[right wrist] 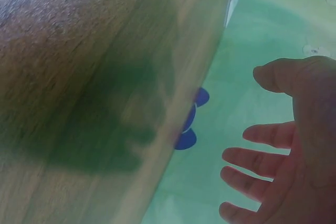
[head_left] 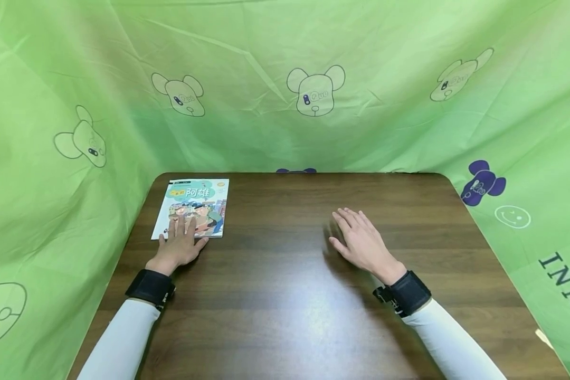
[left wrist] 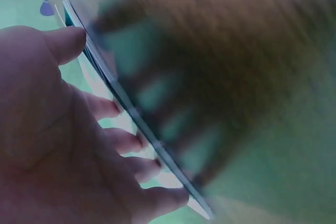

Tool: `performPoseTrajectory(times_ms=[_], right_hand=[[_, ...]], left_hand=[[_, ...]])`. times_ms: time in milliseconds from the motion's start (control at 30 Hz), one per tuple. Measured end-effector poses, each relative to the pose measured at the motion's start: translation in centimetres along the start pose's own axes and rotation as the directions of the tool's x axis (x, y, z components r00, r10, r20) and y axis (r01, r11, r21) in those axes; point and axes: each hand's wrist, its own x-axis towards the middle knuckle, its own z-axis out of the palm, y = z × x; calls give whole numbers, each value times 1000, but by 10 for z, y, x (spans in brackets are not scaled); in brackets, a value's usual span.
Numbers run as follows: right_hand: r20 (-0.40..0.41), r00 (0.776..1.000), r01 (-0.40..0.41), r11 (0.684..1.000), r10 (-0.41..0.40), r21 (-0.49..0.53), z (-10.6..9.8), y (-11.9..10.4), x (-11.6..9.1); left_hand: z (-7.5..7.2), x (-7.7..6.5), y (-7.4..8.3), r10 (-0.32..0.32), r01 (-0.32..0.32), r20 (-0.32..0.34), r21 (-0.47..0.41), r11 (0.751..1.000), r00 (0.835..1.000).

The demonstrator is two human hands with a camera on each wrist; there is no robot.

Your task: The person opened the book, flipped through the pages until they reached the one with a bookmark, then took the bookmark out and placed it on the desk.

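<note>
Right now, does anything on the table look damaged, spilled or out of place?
One small oddity: a pale patch stands out at the right edge of the dark table; I can't tell whether it is damage or a small object. The book partly under the left hand looks undamaged, and no spill shows.

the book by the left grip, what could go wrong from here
The book lies near the far left corner of the table, so a forward push might slide it off. The left grip reaches over its near edge, so pulling there could crease it. The right grip is well away, so it may not steady it quickly.
</note>
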Motion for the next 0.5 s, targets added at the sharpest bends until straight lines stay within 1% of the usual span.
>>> performPoseTrajectory(times_ms=[167,300,500], right_hand=[[-17,1000,10,1000,-10,7,1,-2,1],[-6,1000,9,1000,-8,19,3,-3,1],[7,1000,7,999,-8,36,6,-3,2]], left_hand=[[-1,-1,5,-13,11,47,29,1000,999],[-2,-4,12,-17,13,84,50,999,996],[-2,-10,26,4,-12,100,73,997,995]])
